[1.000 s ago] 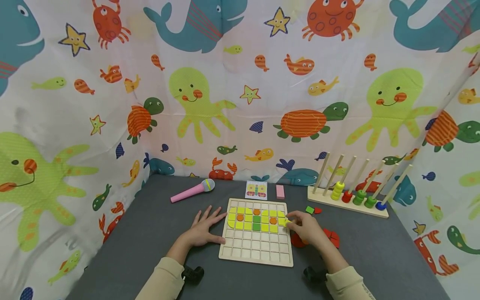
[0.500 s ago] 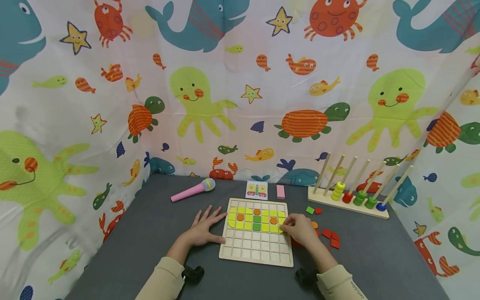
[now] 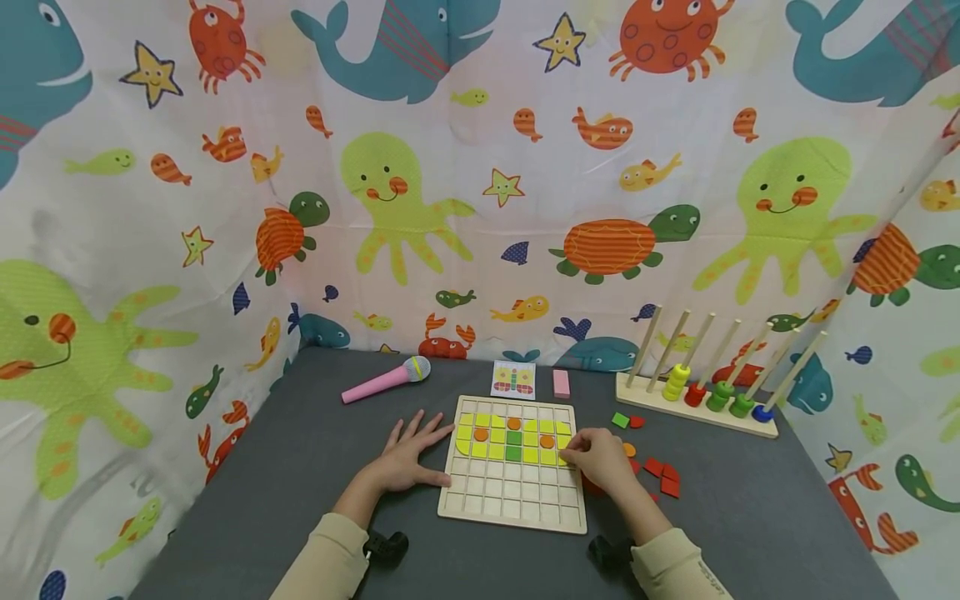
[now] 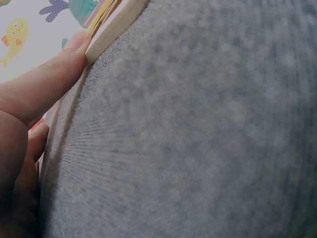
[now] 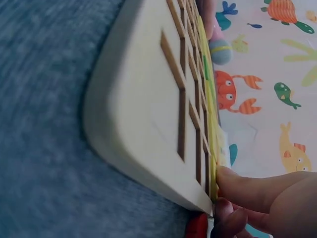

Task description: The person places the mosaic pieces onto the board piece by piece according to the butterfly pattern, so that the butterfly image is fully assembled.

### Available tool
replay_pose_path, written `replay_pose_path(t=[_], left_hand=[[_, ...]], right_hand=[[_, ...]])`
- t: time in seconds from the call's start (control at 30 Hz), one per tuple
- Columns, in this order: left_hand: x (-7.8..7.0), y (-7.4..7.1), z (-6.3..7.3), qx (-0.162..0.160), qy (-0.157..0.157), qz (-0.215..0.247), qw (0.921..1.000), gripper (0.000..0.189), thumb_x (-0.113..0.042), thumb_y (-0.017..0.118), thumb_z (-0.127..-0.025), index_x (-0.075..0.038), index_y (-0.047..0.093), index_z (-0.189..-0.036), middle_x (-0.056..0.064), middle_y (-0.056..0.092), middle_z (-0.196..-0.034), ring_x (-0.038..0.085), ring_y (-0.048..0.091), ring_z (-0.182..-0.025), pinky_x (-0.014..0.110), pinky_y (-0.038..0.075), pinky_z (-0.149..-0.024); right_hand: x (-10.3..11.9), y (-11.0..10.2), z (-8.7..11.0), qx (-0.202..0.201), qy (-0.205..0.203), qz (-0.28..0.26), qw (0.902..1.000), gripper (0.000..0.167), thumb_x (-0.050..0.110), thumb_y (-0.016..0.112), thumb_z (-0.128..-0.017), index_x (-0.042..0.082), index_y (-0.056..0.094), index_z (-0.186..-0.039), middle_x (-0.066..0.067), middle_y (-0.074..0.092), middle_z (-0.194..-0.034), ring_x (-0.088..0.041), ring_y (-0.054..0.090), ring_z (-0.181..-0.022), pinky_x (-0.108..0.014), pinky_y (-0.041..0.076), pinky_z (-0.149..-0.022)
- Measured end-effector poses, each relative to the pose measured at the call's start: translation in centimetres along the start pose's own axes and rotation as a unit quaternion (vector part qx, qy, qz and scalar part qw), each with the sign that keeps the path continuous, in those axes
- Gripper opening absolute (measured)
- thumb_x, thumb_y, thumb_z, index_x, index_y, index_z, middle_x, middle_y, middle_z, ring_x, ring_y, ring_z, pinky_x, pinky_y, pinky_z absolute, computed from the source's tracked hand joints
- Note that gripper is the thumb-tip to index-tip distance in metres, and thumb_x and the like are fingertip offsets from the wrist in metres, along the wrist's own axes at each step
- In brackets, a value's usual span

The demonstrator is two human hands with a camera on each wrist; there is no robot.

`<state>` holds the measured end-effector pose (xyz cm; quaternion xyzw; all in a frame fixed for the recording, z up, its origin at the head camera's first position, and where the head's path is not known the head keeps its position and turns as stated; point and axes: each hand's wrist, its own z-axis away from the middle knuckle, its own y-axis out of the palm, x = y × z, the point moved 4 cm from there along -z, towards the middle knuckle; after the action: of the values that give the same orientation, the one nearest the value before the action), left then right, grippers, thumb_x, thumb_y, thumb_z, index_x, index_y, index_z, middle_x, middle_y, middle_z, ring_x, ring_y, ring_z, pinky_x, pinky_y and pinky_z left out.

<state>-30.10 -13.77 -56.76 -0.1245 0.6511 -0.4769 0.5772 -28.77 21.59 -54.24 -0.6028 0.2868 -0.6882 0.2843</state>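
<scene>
A wooden grid board (image 3: 512, 508) lies on the dark grey table, its upper rows filled with yellow, orange and green tiles. My left hand (image 3: 408, 454) rests with spread fingers at the board's left side, the thumb (image 4: 59, 69) touching its edge in the left wrist view. At the right end of the lower yellow row, my right hand (image 3: 602, 462) pinches a yellow tile (image 3: 562, 460) down at its cell. The right wrist view shows the thumb (image 5: 247, 191) against the yellow tile's edge and curled fingers below it. The lower rows show bare wood.
Several red tiles (image 3: 663, 477) lie right of the board, partly behind my right hand, with a green tile (image 3: 620, 420) farther back. Behind the board are a pattern card (image 3: 513, 381), a pink block (image 3: 561, 383) and a toy microphone (image 3: 386, 382). A peg rack (image 3: 697, 404) stands back right.
My right hand has moved slightly left over the board's right edge, bringing the yellow tile to the end of the row, then stays there. The left hand has not moved.
</scene>
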Motion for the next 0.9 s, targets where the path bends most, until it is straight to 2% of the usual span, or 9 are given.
replay_pose_path(t=[0.13,0.23,0.37,0.53,0.77,0.9], left_hand=[[0.2,0.1,-0.1,0.002,-0.006,-0.003,1.0,0.099,-0.064,0.078,-0.077,-0.032,0.033,-0.159,0.001,0.015,-0.17,0.034,-0.008,-0.157,0.063,-0.014,-0.119],[0.4,0.3,-0.3,0.001,-0.01,-0.005,0.9999,0.099,-0.065,0.077,-0.076,-0.033,0.032,-0.159,-0.001,0.015,-0.17,0.033,-0.009,-0.157,0.062,-0.014,-0.12],[0.4,0.3,-0.3,-0.001,-0.007,-0.003,1.0,0.099,-0.064,0.078,-0.076,-0.033,0.033,-0.159,-0.001,0.016,-0.17,0.033,-0.008,-0.157,0.062,-0.014,-0.12],[0.4,0.2,-0.3,-0.001,-0.004,0.003,1.0,0.1,-0.065,0.078,-0.075,-0.032,0.034,-0.159,0.0,0.016,-0.17,0.034,-0.007,-0.157,0.063,-0.013,-0.12],[0.9,0.5,-0.3,0.004,-0.012,-0.01,0.9999,0.104,-0.073,0.073,-0.073,-0.035,0.03,-0.16,-0.003,0.013,-0.171,0.029,-0.01,-0.158,0.059,-0.016,-0.12],[0.9,0.4,-0.3,-0.004,-0.004,0.003,1.0,0.104,-0.073,0.074,-0.072,-0.033,0.032,-0.159,0.001,0.015,-0.17,0.032,-0.009,-0.157,0.061,-0.016,-0.12]], right_hand=[[-0.3,-0.9,-0.1,-0.004,0.005,-0.005,1.0,0.015,0.025,0.081,-0.087,0.012,0.074,-0.089,-0.004,0.064,-0.081,-0.021,0.053,-0.079,-0.03,0.043,-0.061],[-0.9,-2.5,-0.5,-0.025,0.006,0.0,0.9997,0.015,0.023,0.078,-0.09,0.01,0.075,-0.098,-0.006,0.067,-0.088,-0.021,0.057,-0.078,-0.03,0.048,-0.062],[-1.9,-4.7,-1.1,-0.048,-0.005,0.007,0.9988,0.018,0.02,0.075,-0.092,0.007,0.074,-0.105,-0.009,0.071,-0.094,-0.023,0.061,-0.082,-0.036,0.052,-0.067],[-3.8,-6.5,-1.7,-0.057,-0.006,0.011,0.9983,0.022,0.019,0.074,-0.093,0.006,0.073,-0.11,-0.012,0.072,-0.099,-0.028,0.064,-0.088,-0.044,0.054,-0.075],[-5.8,-7.9,-2.8,-0.048,0.0,0.035,0.9982,0.035,0.014,0.069,-0.095,0.002,0.064,-0.128,-0.026,0.066,-0.123,-0.044,0.06,-0.111,-0.058,0.05,-0.091],[-6.5,-8.3,-3.5,-0.033,0.003,0.059,0.9977,0.043,0.013,0.067,-0.096,0.001,0.059,-0.137,-0.03,0.061,-0.131,-0.049,0.056,-0.118,-0.063,0.047,-0.096]])
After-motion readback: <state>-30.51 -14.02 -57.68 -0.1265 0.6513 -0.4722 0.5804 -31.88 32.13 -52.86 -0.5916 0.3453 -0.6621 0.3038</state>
